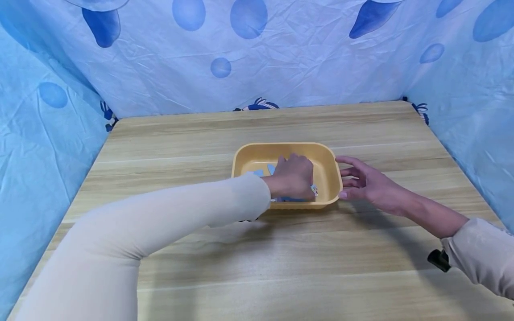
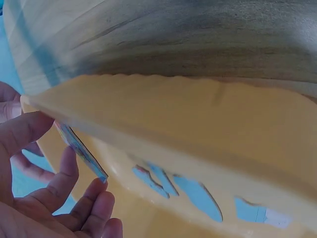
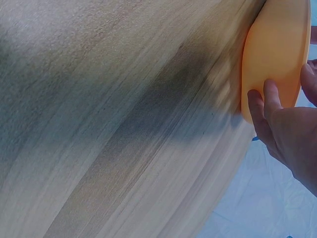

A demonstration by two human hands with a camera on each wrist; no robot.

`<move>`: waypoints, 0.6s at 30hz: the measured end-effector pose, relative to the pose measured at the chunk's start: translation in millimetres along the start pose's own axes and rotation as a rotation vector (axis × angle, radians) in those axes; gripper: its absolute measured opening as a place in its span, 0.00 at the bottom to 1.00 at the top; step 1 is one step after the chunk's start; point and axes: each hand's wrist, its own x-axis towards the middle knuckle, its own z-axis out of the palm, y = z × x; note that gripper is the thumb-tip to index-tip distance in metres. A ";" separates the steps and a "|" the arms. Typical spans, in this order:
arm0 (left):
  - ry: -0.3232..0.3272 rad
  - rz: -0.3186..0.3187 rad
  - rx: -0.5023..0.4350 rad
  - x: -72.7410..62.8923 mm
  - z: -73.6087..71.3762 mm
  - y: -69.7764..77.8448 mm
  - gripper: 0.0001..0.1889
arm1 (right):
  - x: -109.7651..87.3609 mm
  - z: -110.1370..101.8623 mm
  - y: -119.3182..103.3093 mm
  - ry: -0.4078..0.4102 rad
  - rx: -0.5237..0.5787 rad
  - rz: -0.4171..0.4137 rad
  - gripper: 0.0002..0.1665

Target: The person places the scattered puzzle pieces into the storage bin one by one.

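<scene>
A yellow plastic basket [image 1: 329, 178] sits on the table, holding several flat blue cutout pieces [image 2: 198, 196]. My left hand [image 1: 292, 177] reaches down into it. In the left wrist view, that hand's thumb and fingers pinch a thin flat piece [image 2: 81, 148] with a colourful printed face, tilted near the basket's end wall. What the print depicts cannot be made out. At the basket's right end, my right hand [image 1: 371, 185] rests its extended, spread fingers [image 3: 270, 99] against the outside of the wall. The left forearm hides part of the basket's near left side in the head view.
The wood-grain table [image 1: 281, 267] extends around the basket on every side. Blue patterned cloth [image 1: 281, 67] hangs behind the table and along both sides. A small black object [image 1: 439, 260] is at my right sleeve.
</scene>
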 end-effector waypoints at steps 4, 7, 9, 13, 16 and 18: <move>-0.013 0.001 0.008 2.2 3.4 2.1 0.11 | -0.3 -0.7 -0.1 -0.001 -0.004 0.001 0.53; -0.020 0.002 -0.001 3.5 5.1 3.1 0.12 | -0.7 -1.3 -0.5 -0.002 -0.012 0.007 0.53; -0.017 0.002 -0.007 4.0 5.5 3.3 0.13 | -0.8 -1.7 -0.7 -0.003 -0.015 0.010 0.53; -0.011 0.002 -0.043 3.6 5.7 1.5 0.14 | -0.2 -2.1 -0.4 -0.007 -0.015 0.010 0.53; -0.004 -0.006 -0.089 2.2 5.4 -1.1 0.15 | 0.6 -1.7 0.3 -0.007 -0.011 0.008 0.53; 0.007 -0.014 -0.109 1.4 5.4 -3.1 0.15 | 1.1 -1.4 0.8 -0.008 -0.006 0.003 0.53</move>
